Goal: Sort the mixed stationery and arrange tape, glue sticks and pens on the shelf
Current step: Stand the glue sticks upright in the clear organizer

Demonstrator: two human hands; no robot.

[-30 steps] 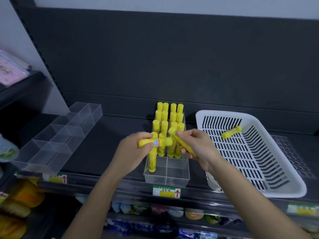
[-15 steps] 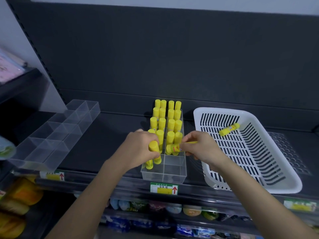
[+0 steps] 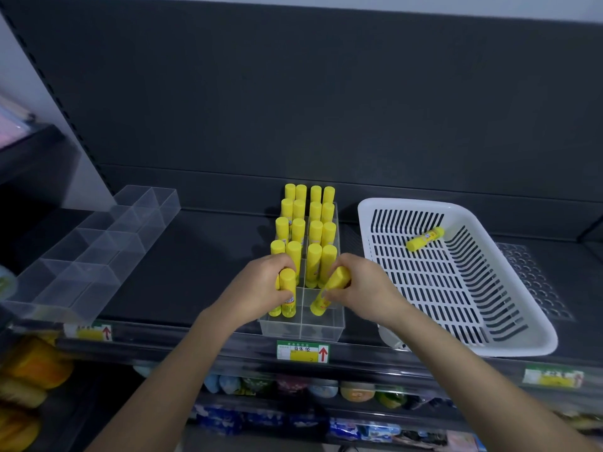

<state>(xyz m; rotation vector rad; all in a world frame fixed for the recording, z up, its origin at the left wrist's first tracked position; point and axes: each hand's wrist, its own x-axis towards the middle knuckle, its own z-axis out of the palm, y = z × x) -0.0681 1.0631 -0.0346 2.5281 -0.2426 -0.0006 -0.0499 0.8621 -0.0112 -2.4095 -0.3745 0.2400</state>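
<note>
Clear plastic divided box (image 3: 301, 327) at centre, front cells being filled. Best done by tipping each stick upright before release, base flat on the cell floor, pressed snug against the row behind so nothing topples. Left hand (image 3: 257, 288) clamped on an upright glue stick (image 3: 287, 293) in the front left cell, beside another already standing there. Right hand (image 3: 362, 287) clamped on a tilted glue stick (image 3: 329, 290), base dipping into the front right cell.

Largest first: white slotted basket (image 3: 535, 340) at three o'clock, holding a single lying stick (image 3: 425, 238). Clear empty organiser (image 3: 98, 243) at nine o'clock, nothing inside. Centre box rear cells at twelve o'clock packed with upright sticks (image 3: 310, 223). No tape or pens visible.
</note>
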